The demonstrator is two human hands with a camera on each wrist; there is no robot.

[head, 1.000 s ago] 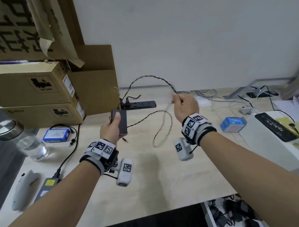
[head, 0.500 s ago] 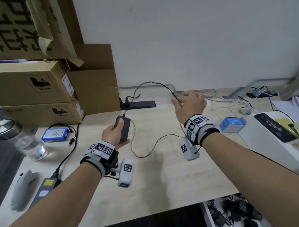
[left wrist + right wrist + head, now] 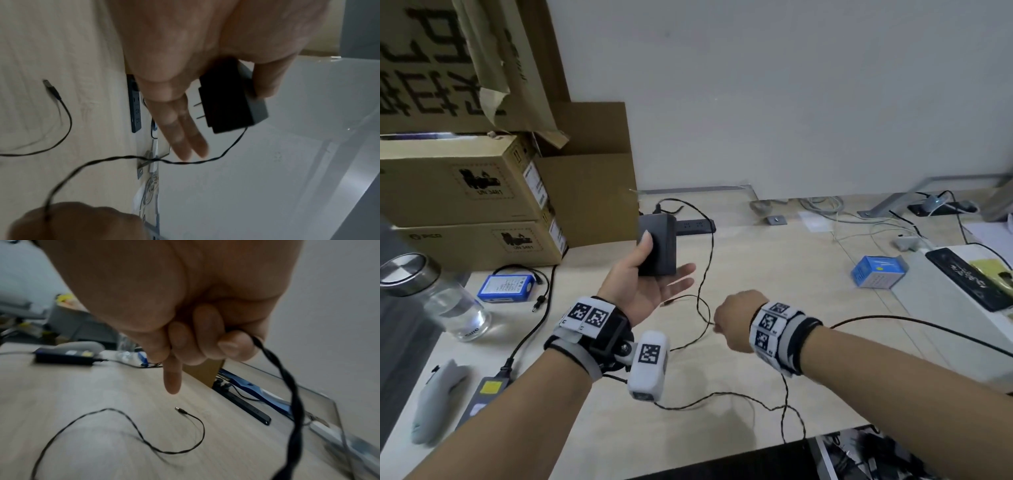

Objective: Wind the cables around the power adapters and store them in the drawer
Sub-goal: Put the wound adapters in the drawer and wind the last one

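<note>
While your left hand (image 3: 643, 291) holds the black power adapter (image 3: 657, 246) upright above the desk (image 3: 774, 274), your thumb presses its near face and your fingers (image 3: 185, 138) lie almost straight behind it, so the block is pinched between thumb and palm rather than wrapped. In the left wrist view you can see its 2 metal prongs (image 3: 198, 111) pointing toward your fingers. Your right hand (image 3: 736, 320) sits lower and to the right, just above the desk, clenched around the thin twisted cable (image 3: 707, 260); the right wrist view shows the cord leaving your curled fingers (image 3: 207, 337) beside the thumbnail while 1 finger sticks out straight, pointing down at the desk. From the top of the adapter the cable arcs out to the right, drops down to your right fist, then trails in loose curves across the wood toward the near edge. Its free plug end (image 3: 180, 410) lies flat on the desk, apart from both hands. None of the cable is wrapped around the adapter. A black power strip (image 3: 693, 226) lies behind the adapter near the wall, stacked cardboard boxes (image 3: 469, 192) stand at your left, and a blue battery pack (image 3: 505, 287) and a glass jar (image 3: 431, 298) sit on the left part of the desk.
</note>
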